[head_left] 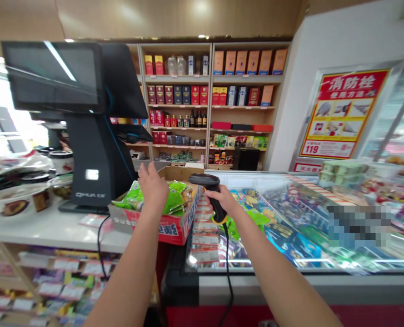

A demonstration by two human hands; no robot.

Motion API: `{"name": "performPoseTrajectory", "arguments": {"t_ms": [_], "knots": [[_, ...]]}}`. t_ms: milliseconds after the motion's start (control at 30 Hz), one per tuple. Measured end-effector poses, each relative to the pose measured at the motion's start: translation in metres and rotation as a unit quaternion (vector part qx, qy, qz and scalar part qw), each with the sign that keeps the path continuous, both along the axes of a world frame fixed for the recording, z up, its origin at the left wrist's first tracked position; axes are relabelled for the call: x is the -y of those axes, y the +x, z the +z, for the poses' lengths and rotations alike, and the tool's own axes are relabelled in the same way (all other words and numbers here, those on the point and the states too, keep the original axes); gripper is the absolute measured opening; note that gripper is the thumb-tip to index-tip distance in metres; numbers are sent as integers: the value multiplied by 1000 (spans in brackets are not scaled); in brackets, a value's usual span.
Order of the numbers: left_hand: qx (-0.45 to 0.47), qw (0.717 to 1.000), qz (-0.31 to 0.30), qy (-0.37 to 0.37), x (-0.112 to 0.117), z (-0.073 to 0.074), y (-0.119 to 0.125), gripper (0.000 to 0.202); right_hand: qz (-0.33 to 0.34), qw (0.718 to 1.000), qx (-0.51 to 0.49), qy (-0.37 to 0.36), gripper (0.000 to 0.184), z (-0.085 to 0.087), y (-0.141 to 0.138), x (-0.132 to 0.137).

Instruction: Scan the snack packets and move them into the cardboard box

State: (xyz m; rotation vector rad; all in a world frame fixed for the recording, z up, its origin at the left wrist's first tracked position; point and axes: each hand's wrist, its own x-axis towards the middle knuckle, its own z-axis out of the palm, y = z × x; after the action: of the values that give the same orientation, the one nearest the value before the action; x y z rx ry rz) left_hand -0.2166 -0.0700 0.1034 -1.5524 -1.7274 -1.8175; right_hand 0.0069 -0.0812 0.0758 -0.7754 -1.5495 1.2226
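Starting at nine o'clock, the register terminal (86, 136) stands on the white counter (34, 231). At twelve, your left hand (153, 188) lies palm down on the green packets (135, 197) in the cardboard box (169, 229), fingers stretched out and close together. At one o'clock, your right hand (222, 200) is clamped round the barcode scanner (205, 180), over the glass freezer (290, 200).

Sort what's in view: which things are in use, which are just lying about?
In use: left hand on green plastic snack packets in the open cardboard box; right hand gripping the black handheld barcode scanner.
Lying about: black till screen; white lidded bowls; glass-topped chest freezer; red wall poster.
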Motion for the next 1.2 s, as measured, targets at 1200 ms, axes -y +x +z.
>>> {"name": "performPoseTrajectory", "arguments": {"t_ms": [1200], "knots": [[145, 949, -251, -121, -56, -108, 149, 15, -169, 984, -18, -42, 27, -73, 127, -9]]}}
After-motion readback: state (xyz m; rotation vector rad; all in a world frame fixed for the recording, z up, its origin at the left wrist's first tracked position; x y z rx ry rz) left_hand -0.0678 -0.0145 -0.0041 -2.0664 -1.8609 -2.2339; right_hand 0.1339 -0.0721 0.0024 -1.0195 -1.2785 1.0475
